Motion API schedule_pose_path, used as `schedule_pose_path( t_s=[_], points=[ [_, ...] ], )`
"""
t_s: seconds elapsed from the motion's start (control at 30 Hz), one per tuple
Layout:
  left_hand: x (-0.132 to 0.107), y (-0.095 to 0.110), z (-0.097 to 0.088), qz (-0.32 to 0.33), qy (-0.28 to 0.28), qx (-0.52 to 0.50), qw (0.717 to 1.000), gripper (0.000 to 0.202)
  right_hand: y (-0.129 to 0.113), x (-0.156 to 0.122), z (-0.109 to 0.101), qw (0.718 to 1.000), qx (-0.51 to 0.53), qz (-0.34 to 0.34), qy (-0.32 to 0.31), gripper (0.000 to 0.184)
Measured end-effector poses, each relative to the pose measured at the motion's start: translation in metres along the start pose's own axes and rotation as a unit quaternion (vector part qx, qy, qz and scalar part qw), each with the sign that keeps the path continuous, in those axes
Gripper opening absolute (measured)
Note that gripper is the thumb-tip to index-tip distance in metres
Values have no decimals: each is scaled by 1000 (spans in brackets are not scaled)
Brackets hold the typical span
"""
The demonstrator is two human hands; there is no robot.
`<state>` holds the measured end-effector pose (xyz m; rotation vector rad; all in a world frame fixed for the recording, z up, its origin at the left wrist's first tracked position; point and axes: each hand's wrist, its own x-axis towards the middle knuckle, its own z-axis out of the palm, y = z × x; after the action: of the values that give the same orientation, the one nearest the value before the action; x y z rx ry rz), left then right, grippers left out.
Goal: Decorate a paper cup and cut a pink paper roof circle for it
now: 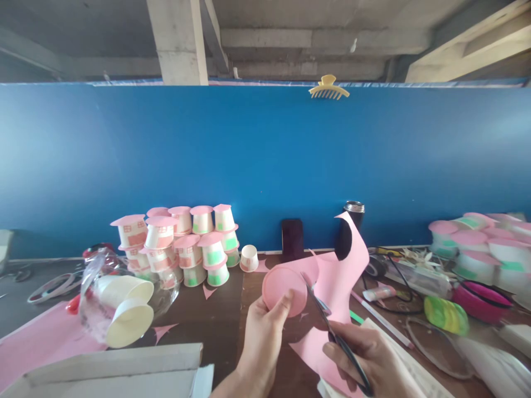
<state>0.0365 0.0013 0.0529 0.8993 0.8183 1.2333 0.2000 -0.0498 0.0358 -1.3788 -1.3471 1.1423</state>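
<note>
In the head view, your left hand (265,326) pinches the pink paper circle (284,290) by its lower rim, thumb in front, above the counter's (224,309) near edge. Your right hand (369,354) is closed around the scissors (327,320), with the blades at the circle's side, where it seems to join the pink sheet (340,271). The paper looks light and floppy, so grip gently close to the cut or it may crease.

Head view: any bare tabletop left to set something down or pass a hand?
One patch: dark wood bordered by the bagged cups, the cup-house stack, the cardboard box and the left hand holding the pink disc; only small pink scraps. Crowded: right of the right hand and its scissors, with green tape roll, cables, pens.
</note>
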Motion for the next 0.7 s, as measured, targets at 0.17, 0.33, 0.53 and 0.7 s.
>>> schedule_pose_path(
  t_s=[0.17,0.33,0.53,0.7],
  points=[
    [0,0,-1,1,7,15,1000,40,-3,0,0,1000,3,-2,-7,47],
    [1,0,-1,-6,24,32,999,40,-5,-1,-1,1000,0,-6,-20,47],
    [0,0,-1,0,24,22,999,37,-3,0,-1,1000,7,-8,-30,46],
    [0,0,-1,0,19,19,1000,40,-5,0,0,1000,9,-4,-27,46]
  ],
)
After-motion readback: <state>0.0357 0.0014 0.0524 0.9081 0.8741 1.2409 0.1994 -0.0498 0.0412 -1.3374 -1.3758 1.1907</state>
